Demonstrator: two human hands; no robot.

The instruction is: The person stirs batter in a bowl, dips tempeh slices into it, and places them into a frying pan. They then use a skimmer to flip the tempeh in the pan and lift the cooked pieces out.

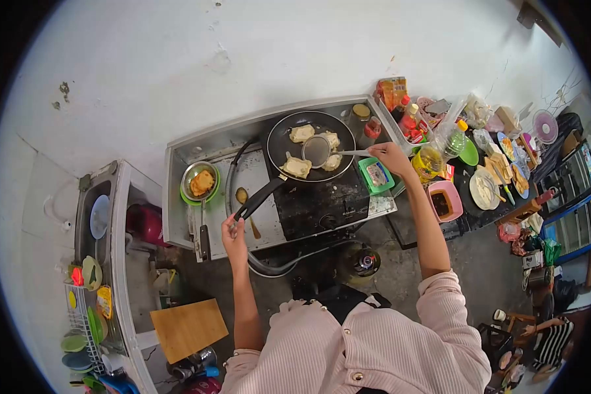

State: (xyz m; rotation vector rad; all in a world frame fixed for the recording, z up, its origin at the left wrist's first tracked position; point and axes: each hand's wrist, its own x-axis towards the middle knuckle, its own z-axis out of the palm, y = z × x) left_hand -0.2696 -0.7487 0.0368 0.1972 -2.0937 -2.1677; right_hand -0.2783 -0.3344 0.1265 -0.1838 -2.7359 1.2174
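A dark frying pan [295, 123] sits on the black stove [322, 207], with several pale battered pieces [297, 167] frying in it. My left hand [234, 238] is closed at the end of the pan's black handle [261, 197]. My right hand [391, 160], at the pan's right side, grips the handle of a metal ladle [316, 151]. The ladle's round head is inside the pan, among the pieces; whether it has holes is too small to tell.
Left of the stove, browned fried food [202, 182] lies in a strainer [192, 172] over a green bowl. A spoon [242, 196] rests nearby. To the right are a green tub [375, 175], a pink container [444, 201], bottles and plates. A gas cylinder [359, 262] stands below.
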